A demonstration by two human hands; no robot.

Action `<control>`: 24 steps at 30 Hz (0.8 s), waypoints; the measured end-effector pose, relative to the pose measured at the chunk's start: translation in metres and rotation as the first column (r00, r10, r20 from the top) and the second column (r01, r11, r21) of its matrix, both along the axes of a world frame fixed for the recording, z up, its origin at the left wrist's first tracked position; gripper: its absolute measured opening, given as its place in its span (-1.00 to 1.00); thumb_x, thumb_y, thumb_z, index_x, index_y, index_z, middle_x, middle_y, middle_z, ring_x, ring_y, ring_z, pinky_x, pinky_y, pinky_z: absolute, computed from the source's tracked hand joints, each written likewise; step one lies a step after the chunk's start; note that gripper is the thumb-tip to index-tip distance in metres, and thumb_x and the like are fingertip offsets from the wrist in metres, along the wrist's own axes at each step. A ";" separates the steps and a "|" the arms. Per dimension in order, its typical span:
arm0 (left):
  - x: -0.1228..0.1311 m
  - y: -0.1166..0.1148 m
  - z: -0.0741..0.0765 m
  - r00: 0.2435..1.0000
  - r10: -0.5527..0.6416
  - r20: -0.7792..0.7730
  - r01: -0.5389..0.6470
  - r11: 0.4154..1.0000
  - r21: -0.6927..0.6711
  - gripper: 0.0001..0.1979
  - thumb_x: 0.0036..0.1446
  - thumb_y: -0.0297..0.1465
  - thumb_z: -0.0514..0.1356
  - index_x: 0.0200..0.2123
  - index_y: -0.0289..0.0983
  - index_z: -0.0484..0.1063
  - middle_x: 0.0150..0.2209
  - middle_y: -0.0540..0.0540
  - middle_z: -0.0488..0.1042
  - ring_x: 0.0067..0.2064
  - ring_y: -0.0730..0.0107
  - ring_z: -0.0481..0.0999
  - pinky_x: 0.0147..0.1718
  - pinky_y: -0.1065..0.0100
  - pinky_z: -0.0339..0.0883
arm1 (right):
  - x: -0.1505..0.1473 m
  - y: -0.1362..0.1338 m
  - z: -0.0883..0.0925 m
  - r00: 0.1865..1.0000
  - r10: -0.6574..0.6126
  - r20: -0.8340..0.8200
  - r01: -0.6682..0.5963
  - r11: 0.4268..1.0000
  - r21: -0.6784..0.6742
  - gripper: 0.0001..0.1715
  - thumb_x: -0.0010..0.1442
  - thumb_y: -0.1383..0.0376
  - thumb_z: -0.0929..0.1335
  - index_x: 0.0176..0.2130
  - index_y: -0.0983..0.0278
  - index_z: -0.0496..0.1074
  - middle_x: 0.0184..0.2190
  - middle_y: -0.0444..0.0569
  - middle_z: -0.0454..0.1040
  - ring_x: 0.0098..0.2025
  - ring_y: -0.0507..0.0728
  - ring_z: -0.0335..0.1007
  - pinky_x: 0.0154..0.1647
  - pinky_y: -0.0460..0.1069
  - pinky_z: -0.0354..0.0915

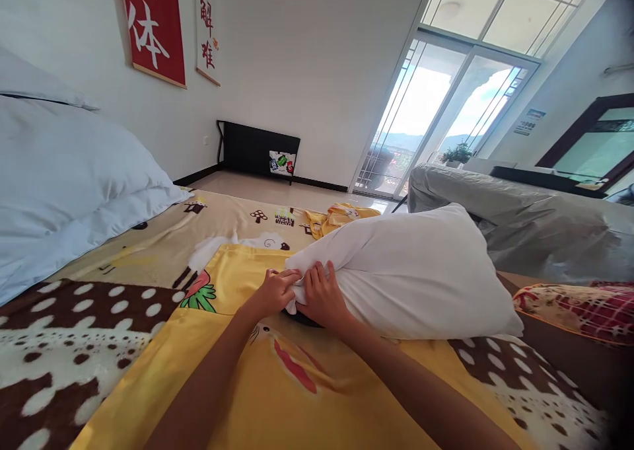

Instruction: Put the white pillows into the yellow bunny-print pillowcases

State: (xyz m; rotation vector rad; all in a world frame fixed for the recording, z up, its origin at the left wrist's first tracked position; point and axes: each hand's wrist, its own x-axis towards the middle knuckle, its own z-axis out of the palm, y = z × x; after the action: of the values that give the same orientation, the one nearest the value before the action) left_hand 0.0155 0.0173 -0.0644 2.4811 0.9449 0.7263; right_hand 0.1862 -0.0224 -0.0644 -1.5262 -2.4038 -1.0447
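A white pillow lies on a yellow printed pillowcase spread over the bed. My left hand is closed on the pillow's near left corner, fingers pinching the white fabric. My right hand is pressed against the same corner beside it, fingers curled into the fabric. Both forearms reach in from the bottom of the view. A dark shape shows just under my right hand; I cannot make out what it is.
A brown and cream dotted bedspread covers the bed. White pillows are piled at the left. A second yellow cloth lies crumpled at the far edge. A grey covered sofa stands at the right, a red patterned cushion near it.
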 end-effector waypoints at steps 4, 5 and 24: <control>-0.005 0.001 0.000 0.997 -0.053 -0.057 0.050 0.996 -0.069 -0.34 -0.07 -0.48 0.08 0.18 -0.20 0.18 0.26 -0.17 0.19 0.26 0.17 0.18 0.12 0.08 0.08 | 0.000 0.005 0.007 1.000 -0.002 -0.007 0.002 1.000 -0.027 -0.32 0.12 -0.08 0.26 -0.07 0.45 0.40 -0.14 0.32 0.44 0.05 0.43 0.20 0.20 0.35 -0.10; -0.006 0.001 -0.001 0.994 -0.067 -0.092 0.060 0.995 -0.079 -0.27 -0.11 -0.46 0.14 0.21 -0.21 0.12 0.28 -0.20 0.14 0.27 0.12 0.14 0.13 0.05 0.07 | 0.001 0.005 0.009 1.000 -0.005 -0.003 0.005 0.999 -0.038 -0.32 0.12 -0.08 0.26 -0.09 0.45 0.41 -0.16 0.31 0.44 0.03 0.42 0.22 0.19 0.35 -0.09; 0.008 -0.005 -0.002 0.995 0.058 -0.086 -0.043 0.985 0.170 -0.40 0.00 -0.64 -0.06 0.12 -0.19 0.26 0.18 -0.15 0.33 0.18 0.31 0.29 0.14 0.03 0.00 | 0.022 0.002 0.048 0.992 0.129 0.015 -0.121 0.962 -0.245 -0.29 0.11 -0.18 0.25 -0.11 0.38 0.40 -0.19 0.19 0.45 -0.03 0.31 0.27 0.14 0.27 -0.03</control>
State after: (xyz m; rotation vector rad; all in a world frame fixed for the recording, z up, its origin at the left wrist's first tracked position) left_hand 0.0235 0.0119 -0.0663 2.6650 1.0204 0.7430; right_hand 0.2080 -0.0202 -0.0163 -1.4089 -2.6941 -0.7778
